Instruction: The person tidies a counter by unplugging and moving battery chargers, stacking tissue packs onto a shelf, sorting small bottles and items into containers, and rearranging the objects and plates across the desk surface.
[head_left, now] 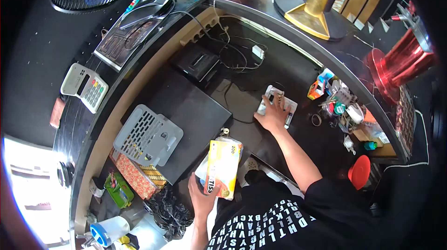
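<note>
My left hand [202, 199] is closed on the lower left side of a yellow and white tissue box [225, 161], which it holds near my body at the desk's front edge. Something white shows behind the box's left side, partly hidden. Farther forward, my right hand [274, 113] lies with fingers spread over a flat white object with dark markings [289, 105] on the dark desk [260, 143]. My hand covers much of that object, so its kind cannot be made out.
A grey perforated plastic tray [148, 136] lies on a black box-shaped unit [186, 105] to the left. Behind it are a black printer-like device [194, 63] and loose cables. Assorted clutter [342, 105] lines the right. A card terminal [86, 87] sits on the raised counter.
</note>
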The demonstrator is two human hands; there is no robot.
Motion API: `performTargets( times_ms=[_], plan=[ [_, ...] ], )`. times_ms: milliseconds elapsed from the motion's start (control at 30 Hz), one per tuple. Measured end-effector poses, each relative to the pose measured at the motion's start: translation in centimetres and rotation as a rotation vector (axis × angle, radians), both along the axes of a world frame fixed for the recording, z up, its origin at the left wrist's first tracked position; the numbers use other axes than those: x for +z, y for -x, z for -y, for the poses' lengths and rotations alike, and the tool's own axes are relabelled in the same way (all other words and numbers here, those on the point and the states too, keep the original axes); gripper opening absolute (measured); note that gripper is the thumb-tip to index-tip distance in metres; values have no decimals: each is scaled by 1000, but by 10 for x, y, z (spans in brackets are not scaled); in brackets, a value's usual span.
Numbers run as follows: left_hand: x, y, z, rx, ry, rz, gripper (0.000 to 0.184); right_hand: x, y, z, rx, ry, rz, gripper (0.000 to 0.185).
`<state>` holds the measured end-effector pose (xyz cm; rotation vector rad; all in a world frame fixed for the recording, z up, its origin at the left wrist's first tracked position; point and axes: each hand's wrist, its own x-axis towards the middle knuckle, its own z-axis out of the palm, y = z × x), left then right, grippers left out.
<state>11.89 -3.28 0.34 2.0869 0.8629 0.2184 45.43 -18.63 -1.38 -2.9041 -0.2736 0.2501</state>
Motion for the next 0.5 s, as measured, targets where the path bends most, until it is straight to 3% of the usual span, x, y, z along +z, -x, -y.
performTargets(
  times_ms=[167, 300, 367, 400, 500],
  plan=[
    [22, -14, 36, 53, -204, 44, 71, 11, -22, -9, -51, -51, -63, 73],
    [17, -17, 47, -71, -364, -41, 58, 4, -94, -25, -123, -369, 123, 60],
    [17, -20, 53, -113, -423, -106, 51, -55, -163, -38, -47, -625, 88, 59],
    [22, -22, 55, -100, -368, -143, 58, -53, -180, -49, 36, -623, -27, 69],
    [38, -28, 59, -92, -383, -165, 68, -26, -171, -92, -10, -369, 82, 81]
  ],
)
